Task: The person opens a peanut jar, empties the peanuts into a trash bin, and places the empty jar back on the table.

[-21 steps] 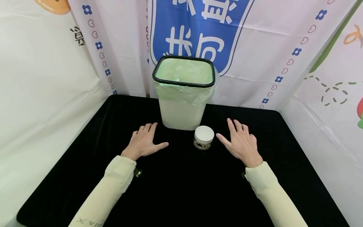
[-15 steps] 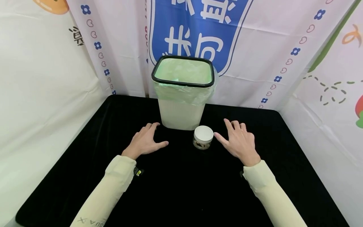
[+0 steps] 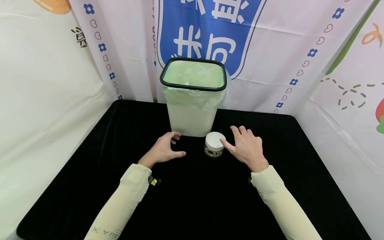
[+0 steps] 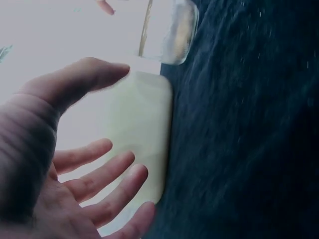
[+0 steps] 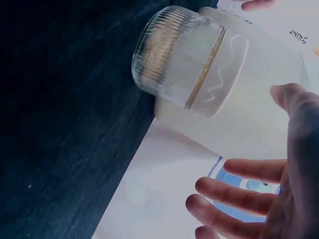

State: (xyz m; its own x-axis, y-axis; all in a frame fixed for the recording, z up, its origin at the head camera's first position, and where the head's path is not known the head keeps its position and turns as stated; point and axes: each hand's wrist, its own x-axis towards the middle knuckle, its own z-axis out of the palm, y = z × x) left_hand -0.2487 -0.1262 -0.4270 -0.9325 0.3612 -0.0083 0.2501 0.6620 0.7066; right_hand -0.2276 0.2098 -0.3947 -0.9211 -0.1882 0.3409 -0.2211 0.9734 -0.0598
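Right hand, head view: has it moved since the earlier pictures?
Yes: the right hand has moved left, toward the jar. Its thumb first showed clear of the white lid; now it overlaps the lid's right edge.

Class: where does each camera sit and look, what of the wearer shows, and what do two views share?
Head: on the head, looking forward and down at bin, jar and table; left hand, right hand and sleeves show.
Left wrist: on that wrist, facing bin and cropped jar; mostly left hand shows.
Right wrist: likewise, facing jar and bin; mostly right hand shows.
Shared: both wrist views show jar and bin.
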